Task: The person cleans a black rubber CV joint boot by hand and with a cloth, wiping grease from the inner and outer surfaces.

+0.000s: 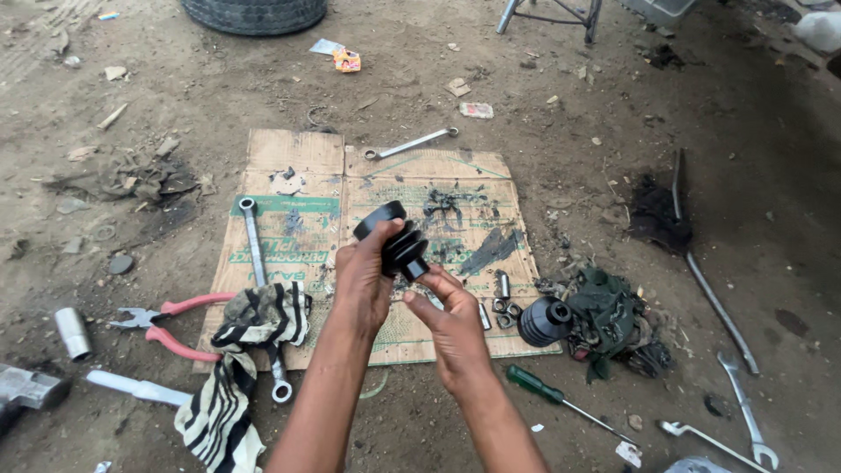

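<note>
Over a grease-stained cardboard sheet (298, 153) at frame centre, the left hand (363, 285) wraps its fingers around a black ribbed rubber boot (396, 241), while the right hand (455, 328) pinches the boot's narrow end with its fingers; red-handled pliers (171, 320) lie lower left.

1. Two bare forearms rise from the lower centre of the frame, with no sleeves showing on either.
2. The left hand (363, 285) wears no glove, ring or band.
3. The right hand (455, 328) is likewise ungloved, its wrist free of any watch or strap.
4. The fingers (429, 307) are bare, with dark greasy smudges on them.
</note>
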